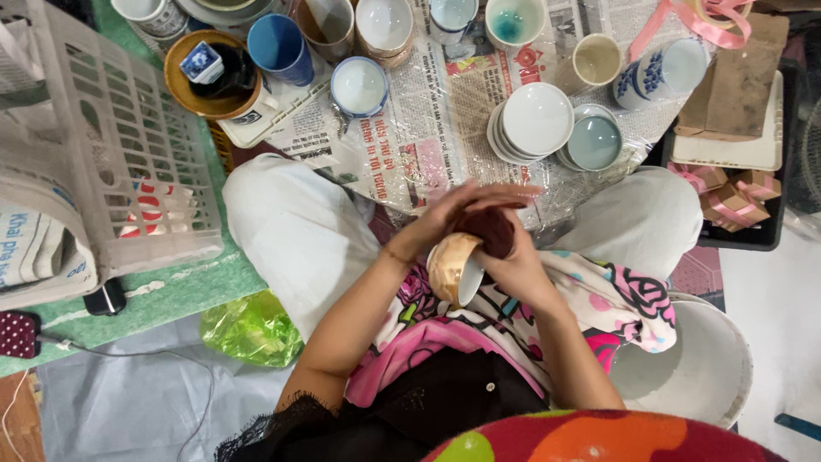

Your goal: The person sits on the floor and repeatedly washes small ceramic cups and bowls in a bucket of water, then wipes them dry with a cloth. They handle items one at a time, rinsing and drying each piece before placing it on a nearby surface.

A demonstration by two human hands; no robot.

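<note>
Beige ceramic cup (451, 267) sits at frame centre, tilted on its side, mouth pointing lower right. One left hand (445, 218) curls closed over a single dark maroon cloth (489, 229) above it; one right hand (513, 265) clamps the cup's rim. Behind, one stack of white saucers (534, 120) rests on newspaper (428, 111).

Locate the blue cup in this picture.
In the head view, the blue cup stands upper left on the newspaper, between the brown dish and a white bowl.
</note>
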